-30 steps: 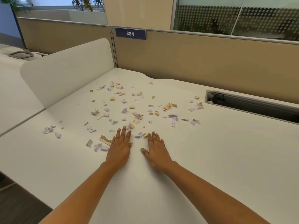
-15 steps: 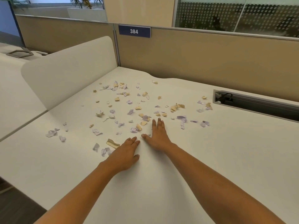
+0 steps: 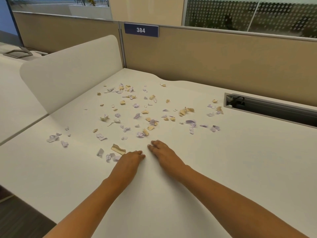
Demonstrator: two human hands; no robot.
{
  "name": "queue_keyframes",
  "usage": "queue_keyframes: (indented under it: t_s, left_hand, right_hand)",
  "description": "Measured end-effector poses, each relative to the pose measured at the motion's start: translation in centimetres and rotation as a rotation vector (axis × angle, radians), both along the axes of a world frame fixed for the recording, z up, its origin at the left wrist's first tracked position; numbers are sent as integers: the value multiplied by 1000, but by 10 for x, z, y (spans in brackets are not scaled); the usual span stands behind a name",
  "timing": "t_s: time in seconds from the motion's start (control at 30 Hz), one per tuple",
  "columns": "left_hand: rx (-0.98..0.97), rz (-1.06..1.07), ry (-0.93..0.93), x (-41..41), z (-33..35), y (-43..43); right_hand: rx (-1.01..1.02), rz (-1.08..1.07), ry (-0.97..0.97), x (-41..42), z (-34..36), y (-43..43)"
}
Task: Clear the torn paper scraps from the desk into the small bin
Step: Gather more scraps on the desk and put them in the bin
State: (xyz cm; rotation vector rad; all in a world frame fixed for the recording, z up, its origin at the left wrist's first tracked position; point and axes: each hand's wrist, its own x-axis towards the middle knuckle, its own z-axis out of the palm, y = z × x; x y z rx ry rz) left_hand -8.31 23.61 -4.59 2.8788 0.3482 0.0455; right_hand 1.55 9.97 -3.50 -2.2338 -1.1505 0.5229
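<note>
Our right hand [image 3: 165, 154] has drawn back from among the paper scraps [image 3: 136, 115] and now lies palm-down just beside our left hand [image 3: 130, 161], both flat and relaxed, holding nothing. The scraps stay scattered over the desk [image 3: 223, 160] beyond both hands.

A tan cubicle partition [image 3: 223, 66] bears a blue 384 sign [image 3: 141, 30], dotted glass [image 3: 240, 12] above.
</note>
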Motion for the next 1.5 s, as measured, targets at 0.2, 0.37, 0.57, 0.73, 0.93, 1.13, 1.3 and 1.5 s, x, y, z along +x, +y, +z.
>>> queue_keyframes:
  t_s: [0.2,0.37,0.57,0.73,0.93,1.13,1.3,1.5]
  left_hand:
    - [40,79,-61,-4,0,-7]
    - [38,122,-82,-11,4,-18]
    - [-1,124,-128,-21,14,-39]
    - [-97,109,-235,-27,24,-80]
    - [-177,62,-264,-20,32,-134]
    - [-239,171,-288,13,38,-175]
    - [-367,499,-197,30,54,-148]
    - [-466,586,-7,37,62,-161]
  right_hand:
    - [-63,24,-147,-5,1,-20]
    - [-124,119,-367,1,6,-35]
    - [-207,123,-414,6,12,-59]
    - [-77,-92,-229,9,20,-87]
    - [15,-324,-4,12,29,-142]
    - [36,-411,71,21,34,-209]
    - [57,-497,82,29,29,-270]
    - [85,-524,85,37,27,-324]
